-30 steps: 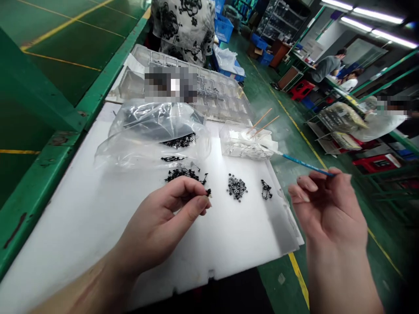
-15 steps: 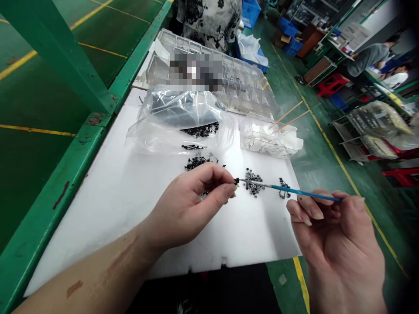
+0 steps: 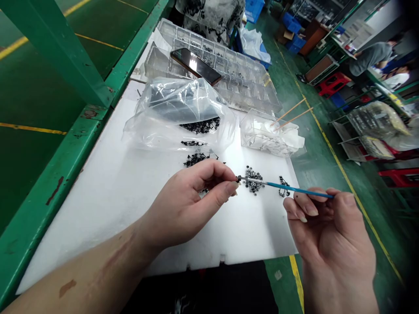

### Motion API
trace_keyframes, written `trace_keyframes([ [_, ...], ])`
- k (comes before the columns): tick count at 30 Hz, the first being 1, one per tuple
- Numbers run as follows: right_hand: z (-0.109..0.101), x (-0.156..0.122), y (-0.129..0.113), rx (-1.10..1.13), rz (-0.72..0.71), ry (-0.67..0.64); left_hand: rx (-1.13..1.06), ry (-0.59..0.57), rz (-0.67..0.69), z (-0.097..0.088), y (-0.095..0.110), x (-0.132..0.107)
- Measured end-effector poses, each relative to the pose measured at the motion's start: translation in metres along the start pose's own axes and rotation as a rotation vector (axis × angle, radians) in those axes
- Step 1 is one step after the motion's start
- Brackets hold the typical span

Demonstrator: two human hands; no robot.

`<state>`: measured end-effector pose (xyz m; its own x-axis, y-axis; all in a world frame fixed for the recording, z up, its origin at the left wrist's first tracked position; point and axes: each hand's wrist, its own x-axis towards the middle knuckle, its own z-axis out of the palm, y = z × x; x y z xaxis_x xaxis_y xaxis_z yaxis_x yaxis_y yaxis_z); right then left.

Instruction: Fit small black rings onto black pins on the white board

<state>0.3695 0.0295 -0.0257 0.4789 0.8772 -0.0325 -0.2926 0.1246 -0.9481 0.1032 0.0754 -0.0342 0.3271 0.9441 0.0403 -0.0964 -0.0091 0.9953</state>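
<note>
Head view, clock positions from frame centre.

Left hand (image 3: 186,205) at 7 o'clock, closed to a pinch: thumb and forefinger grip a tiny black part (image 3: 237,179), its exact shape too small to tell. Right hand (image 3: 330,222) at 4 o'clock, partly closed, holds a slim blue-handled tool (image 3: 288,189) between thumb and fingertips. The tool's pale tip meets the black part just off the left fingertips; tip type cannot be told.

Both hands sit over a white plastic board (image 3: 98,209) on a green metal bench frame (image 3: 52,170). On the board: loose black parts (image 3: 196,159) just above the left hand, a heap of small ring-shaped parts (image 3: 252,180) under the tool, and a small black cluster (image 3: 284,186) just beside it, also under the tool.

At 11 o'clock, a clear plastic bag (image 3: 176,113) with black parts (image 3: 200,125) at its mouth. At 2 o'clock, a clear box (image 3: 258,141) with white tissue (image 3: 275,135) and two wooden sticks (image 3: 291,111). At 12 o'clock, a clear compartment tray (image 3: 242,72) with a phone (image 3: 195,66) lying on it, and beyond it a person in a floral top (image 3: 209,17). At 1 o'clock, blue crates (image 3: 253,8). At 2 o'clock, far off, co-workers (image 3: 369,59) at a bench.
</note>
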Motion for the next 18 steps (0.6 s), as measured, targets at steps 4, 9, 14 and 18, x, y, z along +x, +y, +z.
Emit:
trace_keyframes([
  [4,-0.0020,0.0008,-0.0017,0.006,0.010,0.021,0.012,0.000,0.009,0.0004,0.0006,-0.0012],
  [9,-0.0015,0.0005,-0.0049,0.021,-0.007,0.067,0.015,-0.013,0.016,-0.0007,-0.0004,-0.0014],
  [14,0.0022,-0.0001,-0.0044,0.027,0.003,0.031,0.008,0.000,0.016,0.0003,-0.0003,-0.0005],
  [18,0.0033,-0.0003,-0.0024,0.033,0.023,0.043,0.002,-0.001,0.021,0.0009,-0.0002,-0.0009],
])
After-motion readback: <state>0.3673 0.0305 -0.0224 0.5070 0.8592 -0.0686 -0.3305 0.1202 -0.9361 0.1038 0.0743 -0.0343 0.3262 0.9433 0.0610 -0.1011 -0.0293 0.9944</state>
